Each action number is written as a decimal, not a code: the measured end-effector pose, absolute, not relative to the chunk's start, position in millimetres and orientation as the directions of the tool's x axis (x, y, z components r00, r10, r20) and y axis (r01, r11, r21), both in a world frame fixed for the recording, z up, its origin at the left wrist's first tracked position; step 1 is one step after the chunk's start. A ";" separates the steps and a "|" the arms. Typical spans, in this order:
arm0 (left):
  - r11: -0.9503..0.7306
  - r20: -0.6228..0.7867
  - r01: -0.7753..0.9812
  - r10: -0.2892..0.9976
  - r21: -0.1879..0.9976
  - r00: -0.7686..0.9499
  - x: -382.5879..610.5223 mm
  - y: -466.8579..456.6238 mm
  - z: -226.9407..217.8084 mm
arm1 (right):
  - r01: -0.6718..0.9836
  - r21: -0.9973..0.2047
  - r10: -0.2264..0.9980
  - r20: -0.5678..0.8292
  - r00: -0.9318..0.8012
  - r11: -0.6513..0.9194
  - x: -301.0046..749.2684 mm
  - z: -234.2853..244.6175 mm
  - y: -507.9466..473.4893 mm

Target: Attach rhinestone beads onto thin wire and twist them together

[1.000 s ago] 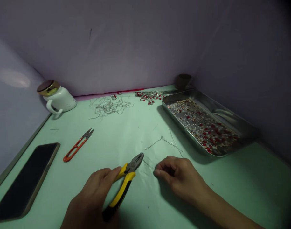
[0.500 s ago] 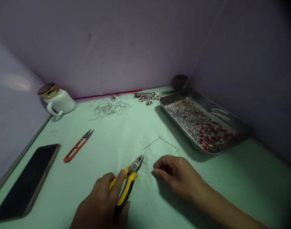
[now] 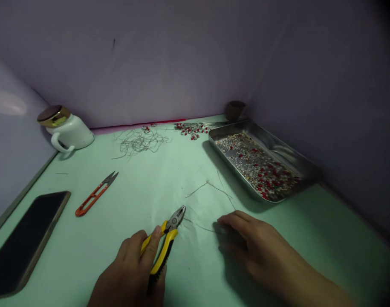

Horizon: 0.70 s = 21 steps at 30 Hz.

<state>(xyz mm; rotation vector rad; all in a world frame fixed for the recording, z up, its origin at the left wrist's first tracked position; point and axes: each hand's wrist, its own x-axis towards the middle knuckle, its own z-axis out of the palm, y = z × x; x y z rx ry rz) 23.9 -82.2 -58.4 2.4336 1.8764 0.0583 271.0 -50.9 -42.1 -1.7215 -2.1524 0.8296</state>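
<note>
My left hand (image 3: 131,264) is closed round the yellow and black handles of a pair of combination pliers (image 3: 167,238). The pliers' jaws are at a thin wire (image 3: 206,229), which runs to the right across the green tabletop. Its far end reaches my right hand (image 3: 252,243), whose thumb and index finger are apart; motion blurs the thumb. Beyond the pliers lies a bent wire piece (image 3: 207,182) with a small loop at its peak. A straight wire (image 3: 226,189) lies between that piece and the metal tray.
A metal tray (image 3: 233,165) of red, white and gold beads stands at right. Behind are beaded wire pieces (image 3: 193,131), a wire tangle (image 3: 140,143) and a brown cup (image 3: 235,110). Orange thread snips (image 3: 95,196), a phone (image 3: 28,243) and a white lidded mug (image 3: 75,132) are at left.
My right hand has moved right, and its thumb and index finger have parted from their pinch on the wire. The left hand still holds the pliers. The view has shifted slightly.
</note>
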 end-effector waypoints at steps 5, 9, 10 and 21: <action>-0.249 -0.007 0.967 0.968 0.062 0.250 28.6 -83.1 -56.1 | 0.867 -0.470 0.976 -0.049 -0.214 0.166 290.0 -41.1 -63.4; -0.274 0.013 0.961 0.962 0.038 0.273 28.1 -83.1 -57.7 | 0.878 -0.454 0.978 -0.058 -0.200 0.153 290.8 -41.3 -64.3; -0.271 0.010 0.962 0.963 0.032 0.270 27.7 -83.0 -58.0 | 0.880 -0.445 0.975 -0.060 -0.213 0.164 289.2 -41.8 -63.1; -0.223 -0.004 0.966 0.974 0.129 0.225 23.2 -82.1 -59.0 | 0.920 -0.088 0.921 -0.051 -0.387 0.382 273.4 -62.0 -58.6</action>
